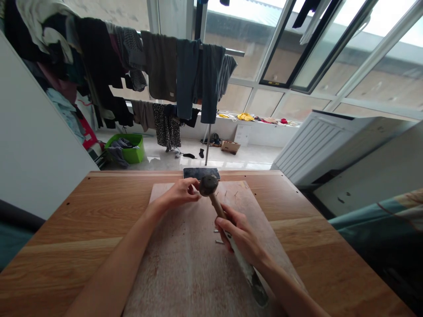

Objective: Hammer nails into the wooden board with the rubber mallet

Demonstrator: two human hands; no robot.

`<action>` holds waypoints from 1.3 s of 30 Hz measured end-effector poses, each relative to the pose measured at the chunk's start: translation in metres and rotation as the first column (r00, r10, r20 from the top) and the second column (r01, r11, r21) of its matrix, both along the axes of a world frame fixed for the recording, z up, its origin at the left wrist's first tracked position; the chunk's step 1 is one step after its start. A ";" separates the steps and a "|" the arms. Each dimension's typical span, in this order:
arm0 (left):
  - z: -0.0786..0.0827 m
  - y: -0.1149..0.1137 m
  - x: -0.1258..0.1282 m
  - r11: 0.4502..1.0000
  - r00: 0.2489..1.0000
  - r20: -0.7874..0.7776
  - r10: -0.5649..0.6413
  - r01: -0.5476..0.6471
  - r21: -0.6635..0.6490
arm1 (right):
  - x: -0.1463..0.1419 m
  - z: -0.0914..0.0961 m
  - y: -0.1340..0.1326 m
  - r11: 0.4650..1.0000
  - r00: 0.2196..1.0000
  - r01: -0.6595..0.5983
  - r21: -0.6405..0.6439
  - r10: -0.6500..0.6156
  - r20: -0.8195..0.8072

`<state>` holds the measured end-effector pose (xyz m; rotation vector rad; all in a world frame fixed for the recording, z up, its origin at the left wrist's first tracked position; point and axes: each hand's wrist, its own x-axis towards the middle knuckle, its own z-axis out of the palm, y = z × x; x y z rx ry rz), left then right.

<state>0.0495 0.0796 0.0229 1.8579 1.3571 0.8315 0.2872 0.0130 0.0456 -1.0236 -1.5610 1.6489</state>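
My right hand [243,231] is wrapped around the handle of a hammer [209,185], whose dark round head is raised over the far part of a worn wooden board [178,264]. Close to the left of that head, my left hand [181,193] has its thumb and fingers pinched together low over the board. Whatever lies between those fingertips is hidden or too small to make out. Several thin nails [226,193] stand up from the board just right of the hammer head. Loose nails [219,241] lie flat beside my right hand, partly covered by it.
The board rests on a wooden table [82,220]. At the table's far edge lies a dark phone-like slab [201,173]. Beyond are hanging clothes [161,66], a green tub [134,149] and a small cardboard box [230,147] on the floor. A white ribbed panel [317,136] stands right.
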 end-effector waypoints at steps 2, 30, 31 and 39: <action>0.009 -0.003 0.000 1.000 0.999 -0.043 0.007 -0.008 -0.011 | 0.005 0.002 0.001 0.999 0.999 0.044 0.007 -0.044 -0.022; 0.049 -0.019 0.000 1.000 0.908 -0.418 0.020 -0.010 0.025 | 0.017 -0.006 0.009 0.956 0.947 0.292 0.005 -0.289 -0.140; 0.045 -0.017 -0.004 0.999 0.907 -0.420 0.035 -0.027 0.023 | 0.017 -0.006 0.009 0.957 0.949 0.289 0.009 -0.285 -0.138; 0.029 -0.010 -0.006 0.997 0.903 -0.430 0.010 0.021 0.069 | 0.015 -0.008 0.006 0.959 0.951 0.283 0.007 -0.279 -0.129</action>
